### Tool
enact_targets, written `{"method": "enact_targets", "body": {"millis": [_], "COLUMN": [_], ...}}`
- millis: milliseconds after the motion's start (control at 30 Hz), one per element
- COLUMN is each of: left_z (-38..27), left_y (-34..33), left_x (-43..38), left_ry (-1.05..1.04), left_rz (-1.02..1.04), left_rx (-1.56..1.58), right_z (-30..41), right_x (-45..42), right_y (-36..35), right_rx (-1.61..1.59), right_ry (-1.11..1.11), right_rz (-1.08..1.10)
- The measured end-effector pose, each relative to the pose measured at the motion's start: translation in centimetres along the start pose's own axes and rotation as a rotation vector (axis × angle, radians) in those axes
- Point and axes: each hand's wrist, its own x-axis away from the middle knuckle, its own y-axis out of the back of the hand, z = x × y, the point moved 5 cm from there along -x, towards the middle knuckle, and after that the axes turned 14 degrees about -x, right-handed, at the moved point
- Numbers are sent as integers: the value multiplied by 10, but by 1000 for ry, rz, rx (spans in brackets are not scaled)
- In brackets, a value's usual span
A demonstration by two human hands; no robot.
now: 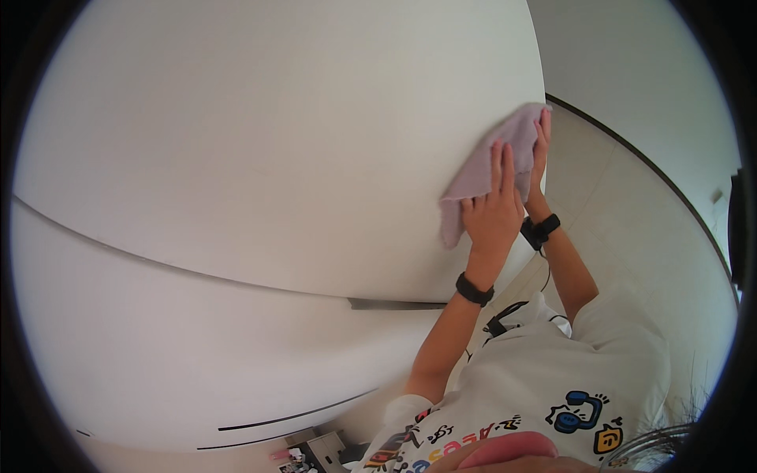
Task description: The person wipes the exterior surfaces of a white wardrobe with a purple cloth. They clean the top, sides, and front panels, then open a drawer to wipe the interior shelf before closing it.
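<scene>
A pale purple cloth (473, 174) is flat against a smooth white panel (266, 154), near its right edge. My left hand (494, 210) presses on the cloth with its fingers stretched upward, and part of the cloth hangs out on the left below the fingers. At the panel's right edge, my right hand (539, 154) holds the cloth's upper part, its fingers running along that edge. A black band circles each wrist. Some of the right palm and fingers is hidden by the cloth and the left hand.
A dark recessed strip (396, 304) lies in the seam below the panel. Beige tiled floor (582, 171) meets a dark baseboard (644, 148) on the right. A black cable (547, 275) hangs near my right wrist. Small items stand by a grey cabinet (325, 449) at the bottom.
</scene>
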Motion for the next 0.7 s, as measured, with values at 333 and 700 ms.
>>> {"method": "enact_targets", "body": {"millis": [333, 700], "left_z": [-38, 13], "left_y": [-105, -70], "left_x": [97, 130], "left_ry": [-76, 143], "left_rz": [412, -57], "left_rx": [285, 43], "right_z": [-84, -55], "right_x": [82, 101], "right_y": [36, 9], "right_rx": [21, -10], "right_ry": [-333, -165], "right_rz": [-170, 120]}}
